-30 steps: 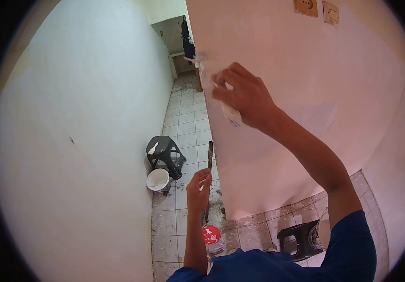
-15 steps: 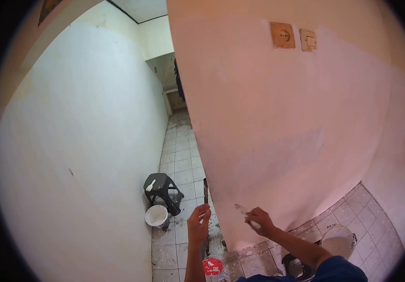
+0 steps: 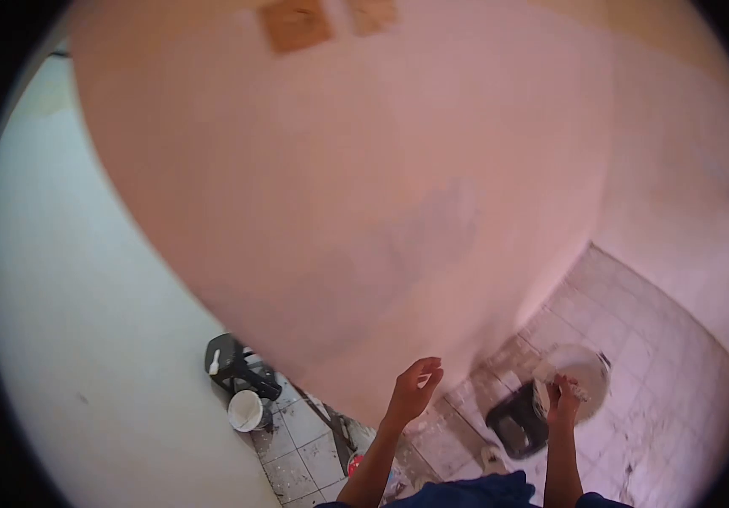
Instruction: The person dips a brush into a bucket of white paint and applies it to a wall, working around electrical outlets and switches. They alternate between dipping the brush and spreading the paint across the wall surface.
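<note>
My right hand (image 3: 563,396) is low on the right, shut on a putty knife (image 3: 551,374) smeared with white filler. The blade reaches over a white bucket (image 3: 589,374) that stands on the tiled floor beside a dark stool (image 3: 517,423). My left hand (image 3: 415,391) hovers in front of the lower edge of the pink wall (image 3: 364,212), fingers curled; something small and pale may sit in them, but the blur hides it. Both arms come out of blue sleeves at the bottom.
A second dark stool (image 3: 233,362) and a small white bucket (image 3: 245,411) stand by the white wall (image 3: 68,339) on the left. A red-lidded tub (image 3: 356,464) sits on the splattered tile floor (image 3: 635,356). Two wall plates (image 3: 297,24) show near the top.
My right hand has dropped from the wall to the white bucket on the right. The view swung right and blurred. My left hand stays low in the middle.
</note>
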Motion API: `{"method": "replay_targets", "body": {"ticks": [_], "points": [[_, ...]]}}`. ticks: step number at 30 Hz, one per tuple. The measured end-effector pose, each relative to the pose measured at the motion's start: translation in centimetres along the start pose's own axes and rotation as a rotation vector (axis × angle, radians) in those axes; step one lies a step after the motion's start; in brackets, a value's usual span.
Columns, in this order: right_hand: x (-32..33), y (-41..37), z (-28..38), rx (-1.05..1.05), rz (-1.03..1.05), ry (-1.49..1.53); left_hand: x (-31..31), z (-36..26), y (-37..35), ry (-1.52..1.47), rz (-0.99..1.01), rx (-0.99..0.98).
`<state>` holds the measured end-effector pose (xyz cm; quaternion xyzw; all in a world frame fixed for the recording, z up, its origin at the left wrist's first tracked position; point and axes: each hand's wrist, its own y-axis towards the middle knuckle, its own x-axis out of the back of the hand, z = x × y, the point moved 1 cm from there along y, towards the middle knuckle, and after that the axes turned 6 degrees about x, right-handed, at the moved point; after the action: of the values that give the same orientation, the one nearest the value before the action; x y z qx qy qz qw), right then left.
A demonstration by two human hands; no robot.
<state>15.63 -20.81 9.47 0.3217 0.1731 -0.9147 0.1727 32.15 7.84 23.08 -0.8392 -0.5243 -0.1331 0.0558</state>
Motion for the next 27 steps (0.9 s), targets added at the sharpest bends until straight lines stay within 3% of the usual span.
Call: {"method": "replay_targets", "body": {"ticks": [2,6,7,11,14,17,23,27], "points": [[3.5,0.7,3.2,0.026,-0.138,-0.008,-5.0,1.4,1.5,0.035,0.153,0.045],[9.7,2.2,8.1,0.109,-0.246,-0.268,-16.6,6.5,3.4,0.221,0.391,-0.021],[11.3,3.2,8.6,0.126,-0.25,-0.308,-19.4,7.5,3.7,0.238,0.467,0.04],[12.2,6.1,9.4,0.189,-0.308,-0.564,-28.1,12.5,4.0,0.375,0.647,0.012],[16.7,10.1,6.6,0.224,-0.214,-0.882,-33.3,16.4,2.8,0.466,0.664,0.018],[16.6,12.7,4.8,0.23,-0.018,-1.076,-36.2,18.0,1.2,0.574,0.698,-0.004],[19.3,18.5,-2.3,0.295,0.343,-1.235,-37.9,19.8,-0.5,0.63,0.734,0.039],[20.2,20.3,-5.5,0.154,0.381,-1.301,-38.0,20.0,-0.5,0.629,0.764,0.061]]}}
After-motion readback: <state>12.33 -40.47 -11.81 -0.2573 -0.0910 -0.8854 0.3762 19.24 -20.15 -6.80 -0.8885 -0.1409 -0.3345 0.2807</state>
